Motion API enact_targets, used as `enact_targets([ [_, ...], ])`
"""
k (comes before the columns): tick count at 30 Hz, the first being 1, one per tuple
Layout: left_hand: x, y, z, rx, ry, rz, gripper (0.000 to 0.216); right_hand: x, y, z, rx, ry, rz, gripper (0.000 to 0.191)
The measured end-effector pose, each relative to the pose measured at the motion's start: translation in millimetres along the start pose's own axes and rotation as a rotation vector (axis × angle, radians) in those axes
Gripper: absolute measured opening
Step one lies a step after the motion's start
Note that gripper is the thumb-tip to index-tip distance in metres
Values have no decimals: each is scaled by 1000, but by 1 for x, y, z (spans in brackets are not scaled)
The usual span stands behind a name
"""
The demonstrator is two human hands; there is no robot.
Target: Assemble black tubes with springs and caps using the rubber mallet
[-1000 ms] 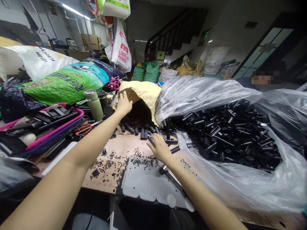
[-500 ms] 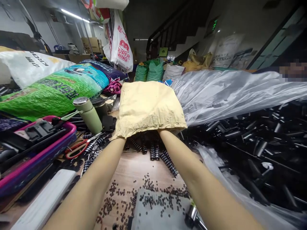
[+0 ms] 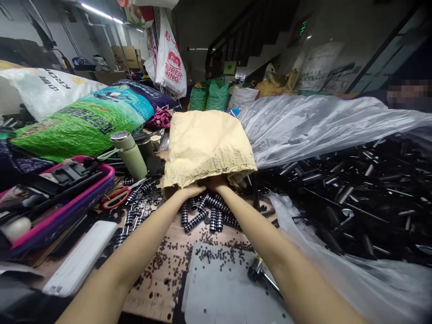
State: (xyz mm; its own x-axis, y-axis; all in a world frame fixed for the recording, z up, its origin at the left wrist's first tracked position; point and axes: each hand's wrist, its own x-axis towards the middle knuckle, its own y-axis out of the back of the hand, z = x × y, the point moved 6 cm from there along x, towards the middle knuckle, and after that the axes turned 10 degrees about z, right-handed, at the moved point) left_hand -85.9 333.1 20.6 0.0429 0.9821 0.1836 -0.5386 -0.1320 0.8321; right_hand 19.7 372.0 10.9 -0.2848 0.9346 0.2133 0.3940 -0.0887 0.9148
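A pale yellow woven sack lies on the table with its frayed mouth towards me. Both forearms reach to that mouth. My left hand is partly under the sack's edge, close to my right hand, which is deeper in its shadow. The fingers of both are hidden, so what they hold cannot be seen. Black cylinders with rows of pale squares lie in a loose heap just below the hands. Many tiny dark rings are scattered nearer me, some over a grey flat plate.
At left stand a pink-rimmed basket, red-handled scissors, a green flask and a white bar-shaped case. On the right, clear plastic sheeting borders a big pile of black tubes. A metal-headed tool rests on the plate.
My left hand has shifted right, towards my right hand, under the sack's mouth. More patterned cylinders now show below the opening. The view has shifted slightly.
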Motion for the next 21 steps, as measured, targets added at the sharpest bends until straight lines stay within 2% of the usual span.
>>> enact_targets([
  [5, -49, 4, 14, 92, -68, -21, 53, -50, 11, -16, -33, 69, -58, 39],
  [9, -78, 10, 26, 209, -152, 27, 52, -92, 41, -21, -79, 93, 15, 41],
  [12, -92, 12, 31, 213, -189, 39, 55, -124, 78, 2, -138, 3, 178, 44],
  [14, -101, 17, 34, 167, -184, 77, 58, -143, 103, 31, -193, -128, 294, 44],
  [16, -111, 23, 41, 109, -167, 137, 58, -157, 121, 58, -227, -222, 348, 39],
  [18, -124, 30, 53, -4, -157, 182, 55, -165, 131, 74, -228, -227, 359, 29],
  [21, -150, 35, 75, -313, -137, 176, 47, -176, 141, 73, -187, -109, 397, 27],
])
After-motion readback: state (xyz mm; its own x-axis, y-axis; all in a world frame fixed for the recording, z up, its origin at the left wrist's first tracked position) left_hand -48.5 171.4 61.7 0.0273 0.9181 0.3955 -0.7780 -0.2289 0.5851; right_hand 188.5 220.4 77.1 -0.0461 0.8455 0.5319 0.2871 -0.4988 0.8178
